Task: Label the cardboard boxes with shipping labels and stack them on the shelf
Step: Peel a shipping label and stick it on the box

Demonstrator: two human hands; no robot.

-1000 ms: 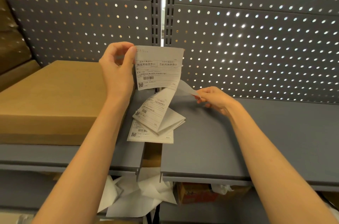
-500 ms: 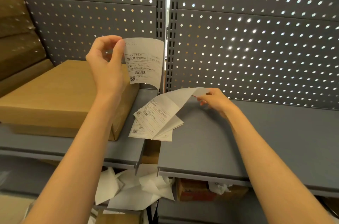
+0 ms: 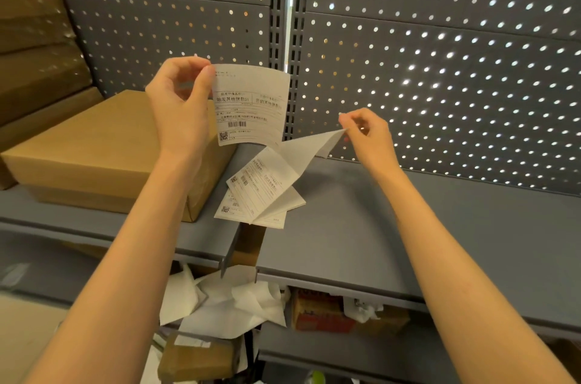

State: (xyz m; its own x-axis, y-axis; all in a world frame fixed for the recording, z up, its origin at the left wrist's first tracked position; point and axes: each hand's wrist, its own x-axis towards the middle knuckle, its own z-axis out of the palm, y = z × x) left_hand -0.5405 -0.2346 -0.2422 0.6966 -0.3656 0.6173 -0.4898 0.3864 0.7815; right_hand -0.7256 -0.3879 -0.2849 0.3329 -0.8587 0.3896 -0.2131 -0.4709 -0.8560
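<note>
Paper shipping label (image 3: 251, 105), thin, limp, curling, hangs pinched at upper-left corner by left hand (image 3: 180, 110). Right hand (image 3: 366, 132), at 3 o'clock, pinches backing strip (image 3: 309, 147) tip. Likely tacky underneath; hold edges only. Cardboard box (image 3: 103, 157) at 9 o'clock on shelf (image 3: 345, 226).

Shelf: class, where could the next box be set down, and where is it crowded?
Free: the grey shelf right of the label stack, under the right hand. Crowded: the left, filled by the cardboard box, and the centre gap by the labels.
</note>
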